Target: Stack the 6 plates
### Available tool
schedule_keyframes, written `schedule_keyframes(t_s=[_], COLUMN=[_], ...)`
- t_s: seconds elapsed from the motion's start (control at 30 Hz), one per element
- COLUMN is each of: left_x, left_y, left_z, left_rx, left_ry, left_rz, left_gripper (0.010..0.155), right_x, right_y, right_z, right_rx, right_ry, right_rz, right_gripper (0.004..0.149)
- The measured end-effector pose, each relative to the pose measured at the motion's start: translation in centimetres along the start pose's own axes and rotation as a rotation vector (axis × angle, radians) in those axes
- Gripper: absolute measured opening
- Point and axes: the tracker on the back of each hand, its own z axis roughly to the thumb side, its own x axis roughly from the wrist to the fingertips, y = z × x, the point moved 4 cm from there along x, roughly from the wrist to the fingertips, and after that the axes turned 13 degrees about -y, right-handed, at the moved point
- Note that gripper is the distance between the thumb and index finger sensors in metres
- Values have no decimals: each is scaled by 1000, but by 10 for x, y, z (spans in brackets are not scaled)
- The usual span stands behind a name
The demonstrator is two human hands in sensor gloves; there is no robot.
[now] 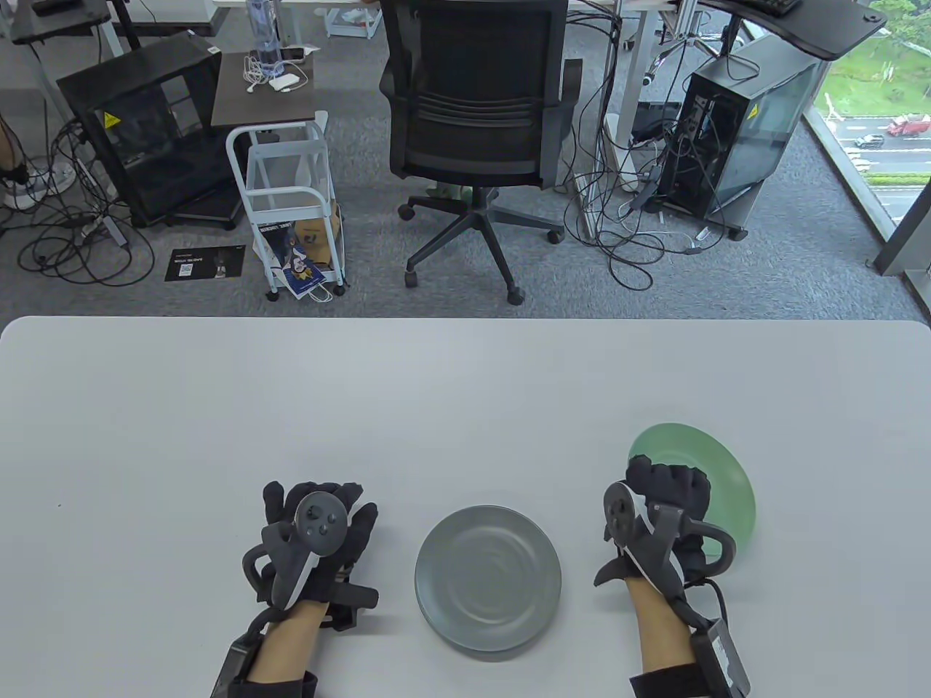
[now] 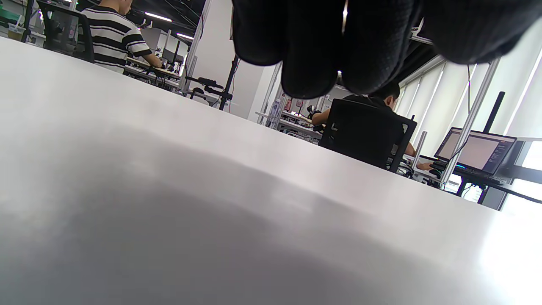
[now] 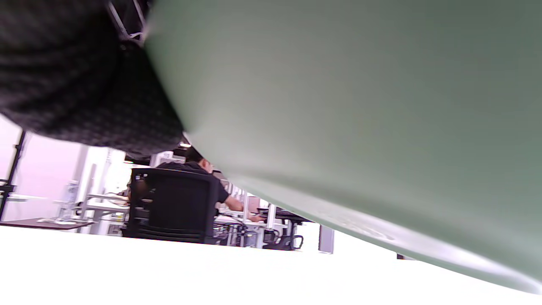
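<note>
A stack of grey plates (image 1: 487,576) lies on the white table (image 1: 291,407) near the front edge, between my hands. My right hand (image 1: 665,509) grips a light green plate (image 1: 705,465) by its near rim and holds it tilted, to the right of the grey stack. In the right wrist view the green plate's underside (image 3: 360,110) fills most of the frame, with a gloved finger (image 3: 84,84) against it. My left hand (image 1: 313,538) is empty, to the left of the stack. In the left wrist view its fingers (image 2: 322,42) are curled together above the bare table.
A black office chair (image 1: 473,109) stands beyond the table's far edge, with a white cart (image 1: 291,203) and computer towers on the floor. The table (image 2: 169,190) stretches wide to the left and back.
</note>
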Motion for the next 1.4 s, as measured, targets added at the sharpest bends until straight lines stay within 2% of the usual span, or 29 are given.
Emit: schedule_keyframes(t_s=[0.2, 0.33, 0.53, 0.6, 0.83, 1.07, 1.17, 1.4], left_x=[1, 0, 1, 0, 2, 1, 2, 4], left_y=[1, 5, 14, 18, 21, 16, 10, -5], left_z=[3, 7, 7, 8, 12, 10, 8, 2], left_rx=[-34, -60, -163, -211, -494, -757, -818, -928], left_ry=[-3, -9, -1, 0, -10, 23, 33, 85], left_rz=[-12, 2, 31, 47, -27, -78, -126, -217], left_gripper=[55, 54, 52, 56, 62, 69, 70, 57], right_x=[14, 19, 7, 2, -17, -38, -46, -60], right_y=[-23, -42, -69, -74, -96, -107, -108, -107], right_z=[28, 57, 113, 128, 169, 203, 214, 232], right_rx=[88, 141, 187, 194, 221, 233, 234, 206], right_ry=[-95, -181, -357, -412, -572, -716, -769, -849], right_rz=[-56, -96, -155, -167, -214, -223, -221, -215], right_gripper=[42, 42, 42, 42, 42, 42, 42, 42])
